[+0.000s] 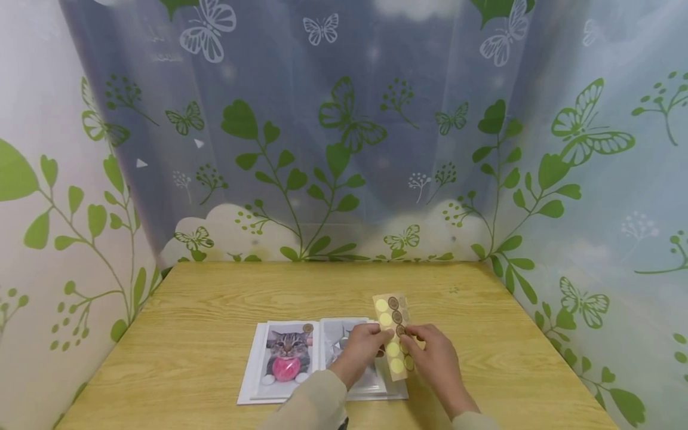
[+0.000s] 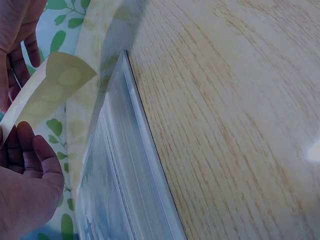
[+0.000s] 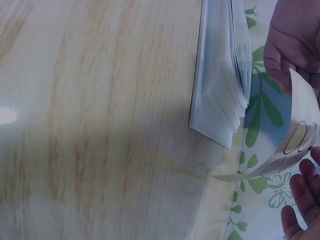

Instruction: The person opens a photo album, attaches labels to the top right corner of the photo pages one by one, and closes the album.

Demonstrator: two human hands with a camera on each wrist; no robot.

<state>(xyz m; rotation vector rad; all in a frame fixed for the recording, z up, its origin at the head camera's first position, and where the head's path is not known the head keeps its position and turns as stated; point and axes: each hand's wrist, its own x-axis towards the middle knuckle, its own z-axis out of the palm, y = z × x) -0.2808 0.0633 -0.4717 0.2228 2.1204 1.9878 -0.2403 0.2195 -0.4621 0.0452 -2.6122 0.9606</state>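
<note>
A sheet of round stickers (image 1: 396, 365), with yellow and dark brown circles in rows, is held up above the right side of an open photo album (image 1: 247, 382). My left hand (image 1: 361, 351) grips the sheet by its left edge, thumb on the front. At the right edge, the thumb and forefinger of my right hand (image 1: 436, 361) pinch the sheet beside the brown circles; whether a sticker is lifted there cannot be made out. The sheet (image 2: 55, 87) bends between both hands in the left wrist view. My left forearm and hand partly cover the album's right page.
On the album's left page is a cat picture (image 1: 287, 352) with a pink ball, and a small round brown sticker (image 1: 307, 328) sits at its top corner. The wooden table (image 1: 215, 292) is enclosed by leaf-and-butterfly curtains (image 1: 403, 197) at the back and sides.
</note>
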